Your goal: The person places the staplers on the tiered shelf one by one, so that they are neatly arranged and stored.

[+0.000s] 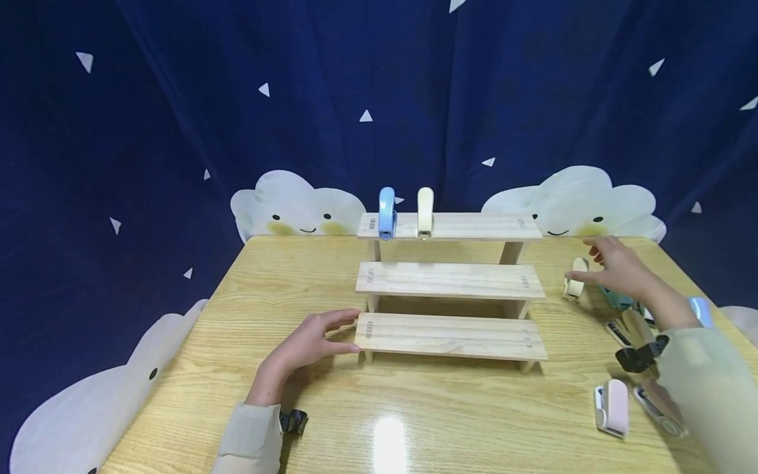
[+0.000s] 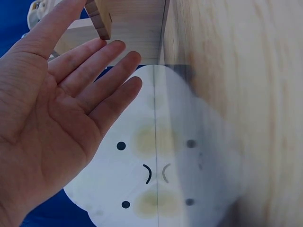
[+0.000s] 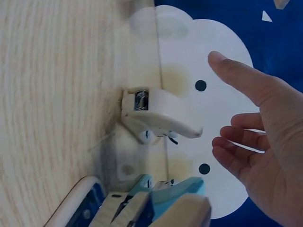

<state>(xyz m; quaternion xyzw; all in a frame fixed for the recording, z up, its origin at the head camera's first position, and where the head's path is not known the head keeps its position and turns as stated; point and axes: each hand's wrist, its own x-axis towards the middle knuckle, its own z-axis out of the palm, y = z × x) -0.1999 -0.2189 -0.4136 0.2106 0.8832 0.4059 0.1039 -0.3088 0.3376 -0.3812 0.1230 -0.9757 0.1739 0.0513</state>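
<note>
A three-tier wooden shelf [image 1: 450,336] stands on the table. My left hand [image 1: 310,339] is at the left end of its lowest board, thumb and fingers spread, fingertips right at the edge. The left wrist view shows that palm [image 2: 57,109] with its fingers extended. On the top board stand a blue stapler [image 1: 387,212] and a cream stapler [image 1: 425,212]. To the right of the shelf, my right hand [image 1: 618,266] hovers over another cream stapler [image 3: 161,111], which stands on the table. Its thumb and fingers are apart with nothing between them.
More staplers lie on the right of the table: a teal one [image 1: 616,298], a light blue one [image 1: 701,311], a pink one [image 1: 616,408] and a grey-white one [image 1: 658,411], several partly behind the right arm. A dark blue curtain [image 1: 414,85] hangs behind the table.
</note>
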